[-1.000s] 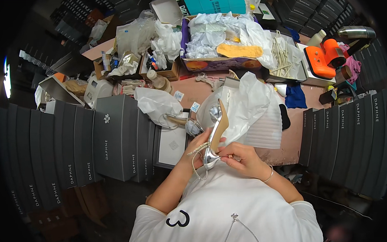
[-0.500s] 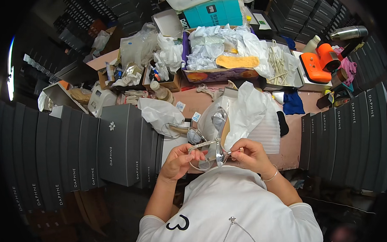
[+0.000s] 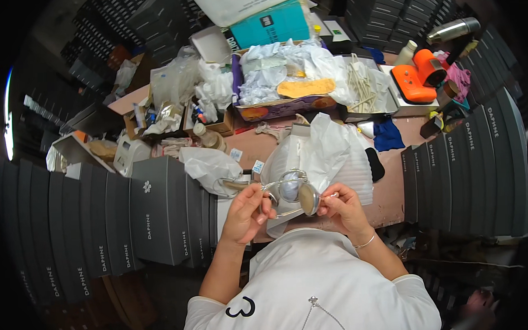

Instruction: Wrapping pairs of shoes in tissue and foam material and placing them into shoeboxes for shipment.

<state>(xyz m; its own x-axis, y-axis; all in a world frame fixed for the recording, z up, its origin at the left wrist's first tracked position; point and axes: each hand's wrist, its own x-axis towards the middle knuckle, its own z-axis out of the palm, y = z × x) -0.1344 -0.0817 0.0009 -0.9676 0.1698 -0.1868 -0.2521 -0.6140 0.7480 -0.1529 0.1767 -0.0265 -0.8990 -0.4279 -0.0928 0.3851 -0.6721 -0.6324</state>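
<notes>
At 9 o'clock, a row of upright dark grey shoe boxes (image 3: pixel 161 215) walls in the left side, leaving the left hand (image 3: pixel 242 218) only a modest gap. Thumb and fingertips of that hand pinch the silver ankle-strap sandal (image 3: pixel 309 200) by its strap. Just beyond, at 11 o'clock from the hand, lie a second sandal (image 3: pixel 235 184) and a crumpled white tissue sheet (image 3: pixel 208 168).

The first sandal is held up before the wearer's chest, over the near edge of the pink table (image 3: pixel 391 187). Its long axis runs away from the wearer, strongly foreshortened, toe toward roughly 11 o'clock, heel end nearest the chest.

The right hand (image 3: pixel 346 211) pinches a small piece at the sandal's 3 o'clock side, too small to identify; its other fingers curl in. At 1 o'clock, white wrapping paper (image 3: pixel 331 148) and a ribbed white foam sheet (image 3: pixel 357 173) crowd the far side. Bare tabletop opens at 2 o'clock, bounded at 3 o'clock by another row of grey boxes (image 3: pixel 462 170).
</notes>
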